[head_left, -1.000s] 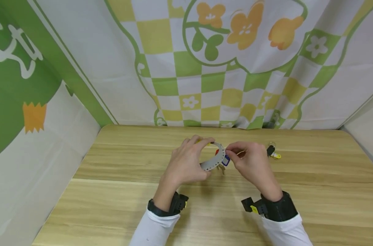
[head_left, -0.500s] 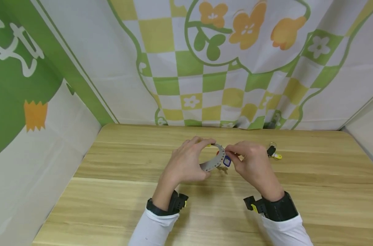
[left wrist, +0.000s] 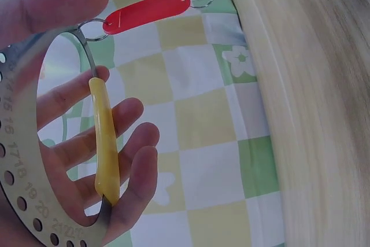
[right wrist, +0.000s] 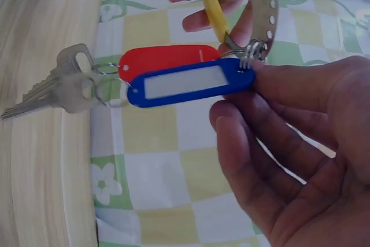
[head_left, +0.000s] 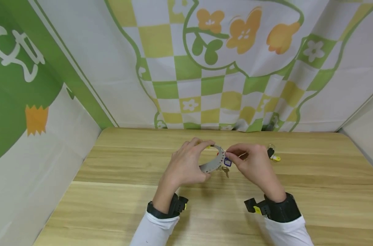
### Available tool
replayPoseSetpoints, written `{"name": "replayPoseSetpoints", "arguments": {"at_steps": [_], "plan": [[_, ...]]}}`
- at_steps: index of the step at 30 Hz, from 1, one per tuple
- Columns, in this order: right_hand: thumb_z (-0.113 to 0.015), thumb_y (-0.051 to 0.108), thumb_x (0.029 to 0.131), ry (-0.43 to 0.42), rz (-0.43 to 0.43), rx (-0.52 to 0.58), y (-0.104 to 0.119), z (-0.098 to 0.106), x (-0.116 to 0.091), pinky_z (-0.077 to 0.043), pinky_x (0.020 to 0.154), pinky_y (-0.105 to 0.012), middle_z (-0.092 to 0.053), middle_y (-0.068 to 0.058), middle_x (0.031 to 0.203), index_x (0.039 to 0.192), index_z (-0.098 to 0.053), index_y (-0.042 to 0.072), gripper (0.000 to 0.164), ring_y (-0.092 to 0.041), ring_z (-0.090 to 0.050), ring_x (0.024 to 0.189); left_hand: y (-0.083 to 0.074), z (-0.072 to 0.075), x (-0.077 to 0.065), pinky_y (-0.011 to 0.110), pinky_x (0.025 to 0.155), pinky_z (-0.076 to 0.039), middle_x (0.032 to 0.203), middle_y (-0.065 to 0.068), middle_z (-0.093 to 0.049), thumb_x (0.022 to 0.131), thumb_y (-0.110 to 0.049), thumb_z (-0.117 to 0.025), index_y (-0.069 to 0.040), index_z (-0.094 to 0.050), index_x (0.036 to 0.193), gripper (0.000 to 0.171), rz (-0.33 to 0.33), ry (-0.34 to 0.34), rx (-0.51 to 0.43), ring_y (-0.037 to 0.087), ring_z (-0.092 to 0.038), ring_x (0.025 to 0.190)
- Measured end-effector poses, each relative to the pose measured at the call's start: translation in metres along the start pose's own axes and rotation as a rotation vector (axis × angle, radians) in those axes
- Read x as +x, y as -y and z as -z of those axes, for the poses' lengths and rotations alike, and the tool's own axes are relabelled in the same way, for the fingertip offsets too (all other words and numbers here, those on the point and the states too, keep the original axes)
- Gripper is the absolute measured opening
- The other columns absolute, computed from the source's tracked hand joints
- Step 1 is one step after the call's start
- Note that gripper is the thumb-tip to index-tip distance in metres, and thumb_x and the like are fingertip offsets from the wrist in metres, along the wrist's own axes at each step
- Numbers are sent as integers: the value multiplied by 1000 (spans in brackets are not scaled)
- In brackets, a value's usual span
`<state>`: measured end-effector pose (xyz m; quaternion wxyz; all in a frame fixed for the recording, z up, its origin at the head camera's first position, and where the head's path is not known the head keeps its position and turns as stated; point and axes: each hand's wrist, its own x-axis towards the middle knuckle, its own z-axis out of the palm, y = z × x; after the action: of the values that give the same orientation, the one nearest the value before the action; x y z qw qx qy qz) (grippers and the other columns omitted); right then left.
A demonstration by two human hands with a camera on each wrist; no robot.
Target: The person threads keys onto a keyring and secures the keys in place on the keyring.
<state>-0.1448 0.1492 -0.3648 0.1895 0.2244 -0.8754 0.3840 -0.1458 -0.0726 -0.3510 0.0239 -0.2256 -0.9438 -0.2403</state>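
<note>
My left hand (head_left: 186, 164) grips a flat metal key-holder ring (left wrist: 16, 160) with numbered holes along its rim. Its fingers curl round the yellow sleeve (left wrist: 105, 137) on the ring's thinner side. At the rim, my right hand (head_left: 255, 164) pinches the small split ring of a blue key tag (right wrist: 185, 101) between thumb and finger. A red key tag (right wrist: 162, 56) hangs from the holder just behind the blue one. Silver keys (right wrist: 75, 85) dangle from both tags. Whether the blue tag's ring passes through a hole is unclear.
Black (head_left: 271, 152) and yellow key tags (head_left: 276, 158) lie on the wooden table (head_left: 112, 212), right of my right hand. A checked, flowered curtain (head_left: 189, 89) hangs behind the table's far edge.
The blue tag has turned and a key hangs more plainly below it, slightly farther right. Both hands keep nearly the same place and hold; the head view has tilted slightly.
</note>
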Motion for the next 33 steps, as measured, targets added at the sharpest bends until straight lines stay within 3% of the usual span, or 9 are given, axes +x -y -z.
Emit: {"name": "replayPoseSetpoints", "arguments": {"at_steps": [10, 21, 33], "plan": [[-78, 11, 89, 55, -103, 24, 1, 2, -1, -54, 61, -28, -73, 1, 79, 87, -79, 7, 5, -9, -66, 66, 2, -2, -1, 52, 82, -48, 139, 1, -54, 65, -27, -86, -32, -52, 147, 89, -2, 13, 6, 26, -55, 118], [-76, 9, 91, 79, -164, 106, 2, 3, -1, -52, 59, -26, -73, 0, 79, 90, -79, 8, 4, -14, -68, 66, 2, -1, -1, 53, 82, -47, 139, 2, -54, 65, -27, -86, -31, -52, 147, 90, 0, 11, 10, 27, -54, 118], [-75, 9, 91, 96, -193, 111, 4, 3, 0, -52, 60, -26, -74, 0, 81, 92, -79, 8, 4, -13, -68, 68, 3, -1, 0, 54, 85, -47, 142, 4, -53, 65, -27, -87, -32, -51, 148, 90, 13, 9, 9, 29, -53, 121]]}}
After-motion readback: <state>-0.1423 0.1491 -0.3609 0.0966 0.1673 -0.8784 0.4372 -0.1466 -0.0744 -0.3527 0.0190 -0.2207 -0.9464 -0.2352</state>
